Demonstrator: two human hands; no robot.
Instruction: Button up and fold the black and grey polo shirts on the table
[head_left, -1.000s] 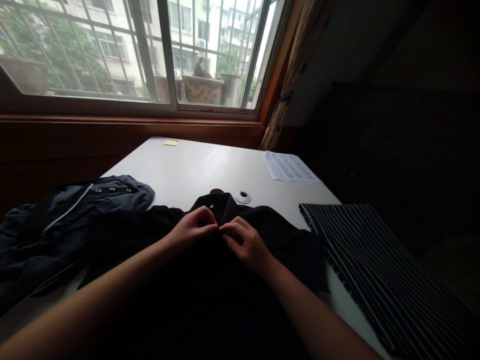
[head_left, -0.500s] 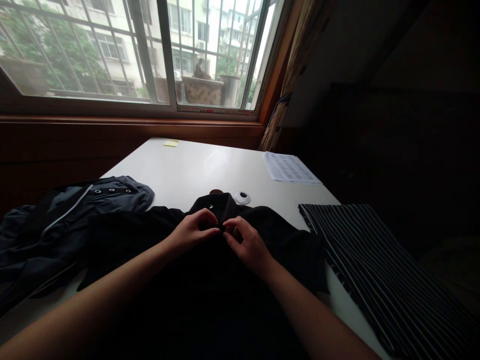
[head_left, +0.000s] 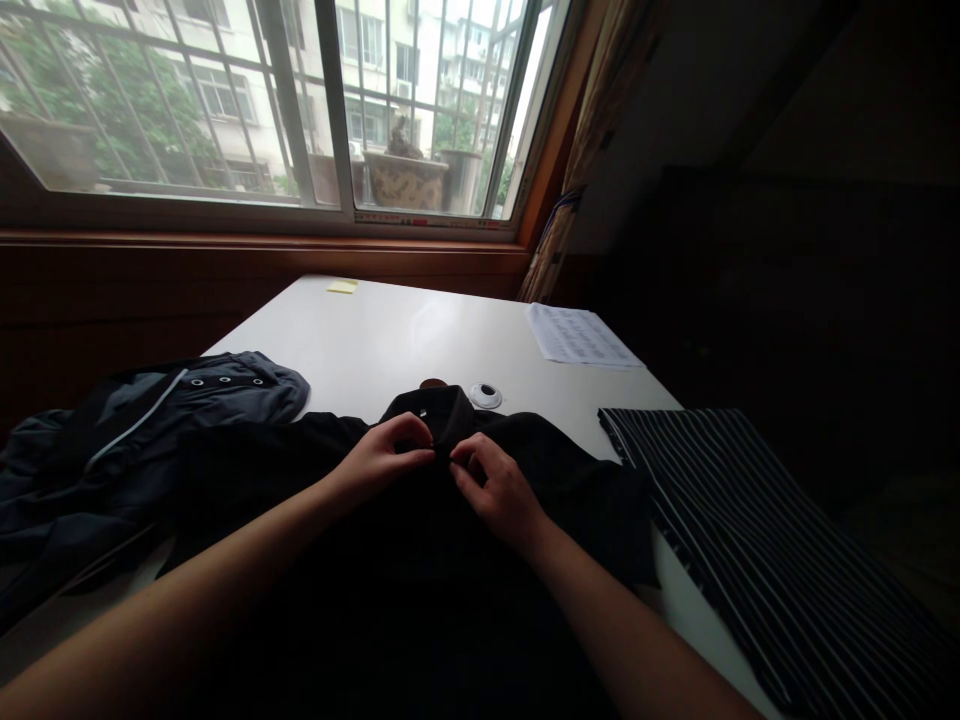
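A black collared shirt (head_left: 555,460) lies spread over the near part of the white table (head_left: 390,330), its collar pointing toward the window. Just below the collar, my left hand (head_left: 394,445) pinches the left side of the shirt's front opening between thumb and fingers. Facing it from the other side, my right hand (head_left: 495,485) pinches the right edge of the opening. A small gap separates the two sets of fingertips. The cloth between them is too dark to make out a button.
Grey trousers or shorts with a white cord (head_left: 240,385) lie crumpled at left. Black striped fabric (head_left: 750,520) lies folded at right. Beyond the collar are a white-rimmed round table hole (head_left: 486,396) and a brown round object (head_left: 433,383). Papers (head_left: 581,335) and a yellow note (head_left: 342,286) sit farther back.
My fingertips, almost meeting before, have moved slightly apart at the shirt's opening. Both hands remain pinched just below the collar. Everything else stays put.
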